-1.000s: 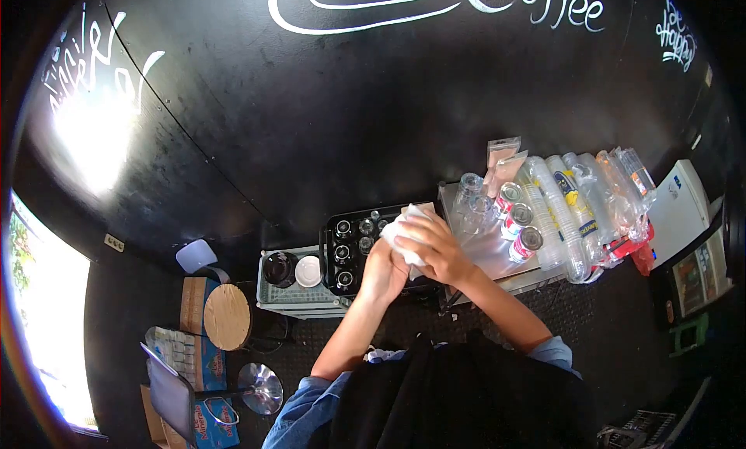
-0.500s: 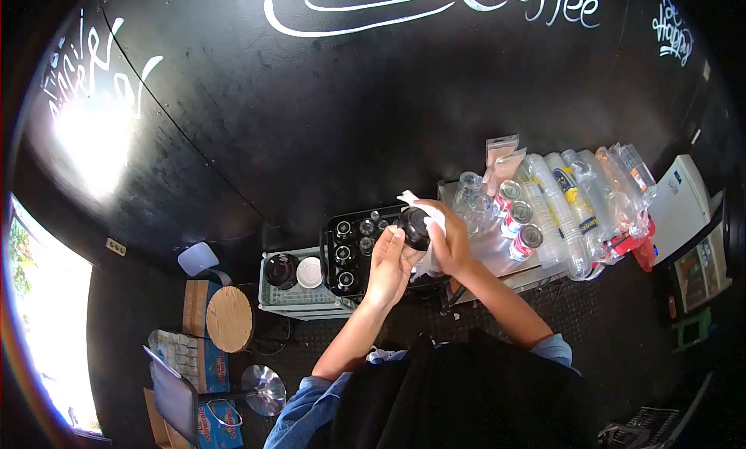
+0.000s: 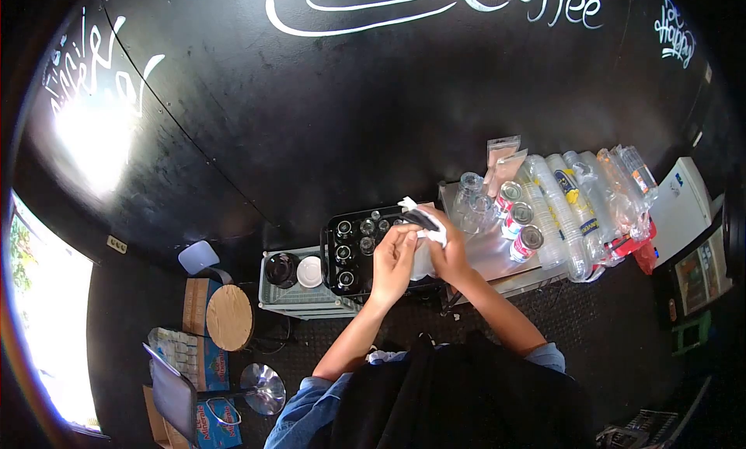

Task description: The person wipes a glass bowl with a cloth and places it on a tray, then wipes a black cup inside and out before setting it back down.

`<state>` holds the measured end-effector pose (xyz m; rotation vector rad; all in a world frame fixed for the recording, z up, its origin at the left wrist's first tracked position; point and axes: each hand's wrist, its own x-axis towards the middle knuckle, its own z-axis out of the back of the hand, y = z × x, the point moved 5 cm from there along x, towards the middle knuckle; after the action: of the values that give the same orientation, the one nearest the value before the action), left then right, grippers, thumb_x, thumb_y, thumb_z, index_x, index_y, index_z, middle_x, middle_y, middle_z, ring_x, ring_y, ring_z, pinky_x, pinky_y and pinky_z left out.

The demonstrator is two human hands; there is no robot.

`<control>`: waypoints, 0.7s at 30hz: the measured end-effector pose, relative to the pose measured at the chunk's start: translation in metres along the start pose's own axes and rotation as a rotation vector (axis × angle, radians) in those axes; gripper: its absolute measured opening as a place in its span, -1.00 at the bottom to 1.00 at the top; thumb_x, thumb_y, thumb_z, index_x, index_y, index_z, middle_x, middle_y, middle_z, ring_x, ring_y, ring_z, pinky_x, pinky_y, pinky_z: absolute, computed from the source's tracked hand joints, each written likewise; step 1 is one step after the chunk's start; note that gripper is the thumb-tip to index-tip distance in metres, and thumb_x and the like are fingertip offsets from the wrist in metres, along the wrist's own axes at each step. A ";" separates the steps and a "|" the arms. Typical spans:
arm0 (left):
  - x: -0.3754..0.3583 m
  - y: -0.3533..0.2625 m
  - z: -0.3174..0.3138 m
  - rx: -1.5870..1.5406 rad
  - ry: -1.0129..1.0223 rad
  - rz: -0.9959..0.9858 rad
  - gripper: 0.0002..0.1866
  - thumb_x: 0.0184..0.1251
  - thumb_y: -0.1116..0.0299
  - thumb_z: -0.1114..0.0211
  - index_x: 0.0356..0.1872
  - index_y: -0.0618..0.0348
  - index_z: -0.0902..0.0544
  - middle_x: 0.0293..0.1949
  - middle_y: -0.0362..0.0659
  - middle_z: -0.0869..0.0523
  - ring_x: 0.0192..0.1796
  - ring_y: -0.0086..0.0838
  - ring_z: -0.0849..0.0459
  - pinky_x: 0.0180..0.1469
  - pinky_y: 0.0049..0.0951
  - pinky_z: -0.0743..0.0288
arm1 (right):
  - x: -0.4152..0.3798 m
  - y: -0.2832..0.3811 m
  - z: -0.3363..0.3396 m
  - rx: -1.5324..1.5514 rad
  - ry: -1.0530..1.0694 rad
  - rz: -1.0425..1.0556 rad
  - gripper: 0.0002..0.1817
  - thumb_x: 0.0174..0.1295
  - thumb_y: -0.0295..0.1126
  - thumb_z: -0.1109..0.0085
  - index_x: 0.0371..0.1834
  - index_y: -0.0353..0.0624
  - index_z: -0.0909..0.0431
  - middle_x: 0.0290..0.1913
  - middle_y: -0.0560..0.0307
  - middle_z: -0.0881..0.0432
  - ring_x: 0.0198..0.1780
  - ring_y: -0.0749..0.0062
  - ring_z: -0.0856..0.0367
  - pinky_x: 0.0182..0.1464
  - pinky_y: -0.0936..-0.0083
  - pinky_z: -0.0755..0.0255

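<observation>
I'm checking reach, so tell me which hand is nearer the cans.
Right. The right hand is left of the cans, apart from them; the left hand is farther left.

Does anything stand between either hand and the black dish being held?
Yes, on the right: the white cloth lies between part of the right hand and the black dish. Nothing visible separates the left hand from the dish, though exact contact is too small to make out.
</observation>
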<state>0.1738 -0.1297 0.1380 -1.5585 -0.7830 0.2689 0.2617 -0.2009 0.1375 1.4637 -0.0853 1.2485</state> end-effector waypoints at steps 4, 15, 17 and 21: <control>0.003 0.007 0.014 0.317 -0.201 -0.146 -0.78 0.22 0.46 -0.24 -0.19 0.23 -0.40 -0.53 -0.34 -0.47 -0.44 -0.81 -0.43 -0.40 -0.75 -0.37 | -0.013 -0.021 0.001 0.100 -0.130 -0.319 -0.75 0.18 -0.53 0.02 -0.07 -0.35 -0.45 -0.27 0.13 -0.58 -0.21 0.62 -0.47 -0.15 0.60 -0.35; 0.014 0.033 0.041 0.481 -0.252 -0.135 -0.83 0.16 0.46 -0.27 -0.49 0.24 -0.42 -0.70 -0.31 -0.43 -0.68 -0.76 -0.31 -0.64 -0.70 -0.16 | -0.024 -0.044 0.015 0.217 -0.035 -0.586 -0.79 0.17 -0.32 -0.17 -0.44 -0.27 -0.56 -0.64 0.36 -0.47 -0.61 0.79 -0.33 -0.60 0.70 -0.20; 0.014 0.037 0.049 0.532 -0.259 -0.071 -0.83 0.20 0.45 -0.22 -0.45 0.23 -0.39 -0.63 -0.23 -0.51 -0.68 -0.73 -0.33 -0.64 -0.68 -0.18 | -0.028 -0.061 0.026 0.226 -0.107 -0.624 -0.80 0.20 -0.34 -0.12 -0.44 -0.26 -0.58 -0.66 0.38 -0.44 -0.65 0.81 -0.32 -0.65 0.72 -0.17; 0.014 0.054 0.044 0.440 -0.225 0.029 -0.82 0.20 0.44 -0.20 -0.33 0.27 -0.38 -0.55 -0.15 -0.56 -0.62 -0.68 -0.44 -0.60 -0.64 -0.32 | -0.015 -0.044 0.026 0.074 -0.255 -0.347 -0.82 0.16 -0.43 -0.08 -0.25 -0.31 -0.55 -0.57 0.18 -0.56 -0.57 0.56 -0.51 -0.54 0.58 -0.35</control>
<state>0.1751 -0.0839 0.0838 -1.1359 -0.8111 0.6045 0.3006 -0.2139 0.1032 1.6166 0.0435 0.7892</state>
